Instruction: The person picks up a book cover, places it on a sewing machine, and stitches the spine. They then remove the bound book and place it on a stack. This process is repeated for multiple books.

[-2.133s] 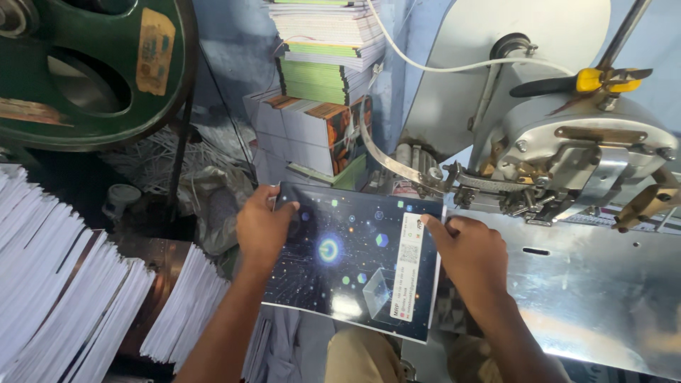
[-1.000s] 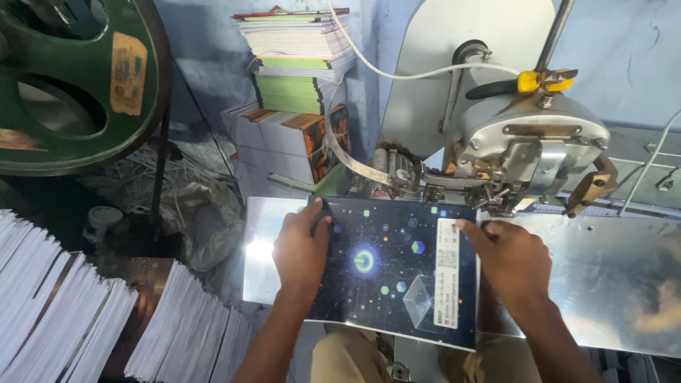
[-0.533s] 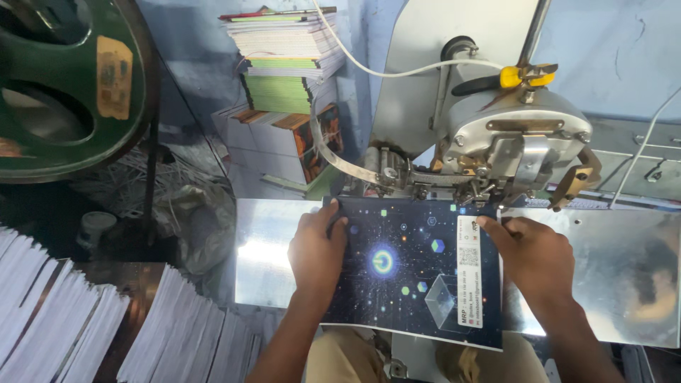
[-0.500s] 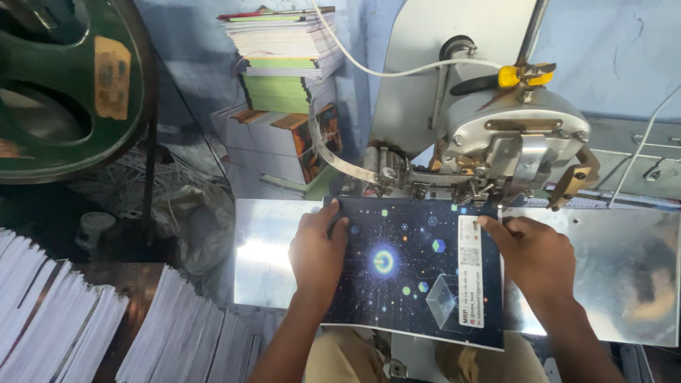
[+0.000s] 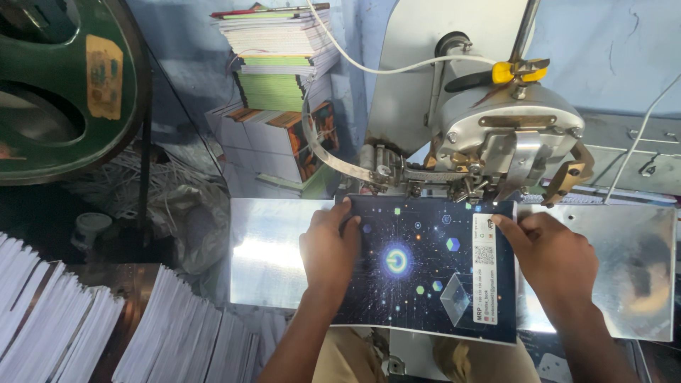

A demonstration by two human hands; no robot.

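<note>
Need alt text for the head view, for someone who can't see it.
Both hands, left hand and right hand, press a dark starry booklet flat on a shiny metal table, its top edge under a grey stitching machine. White paper stacks lie at left.

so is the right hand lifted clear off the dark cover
No, the right hand lies on the dark cover's right edge, pressing it onto the metal plate.
</note>
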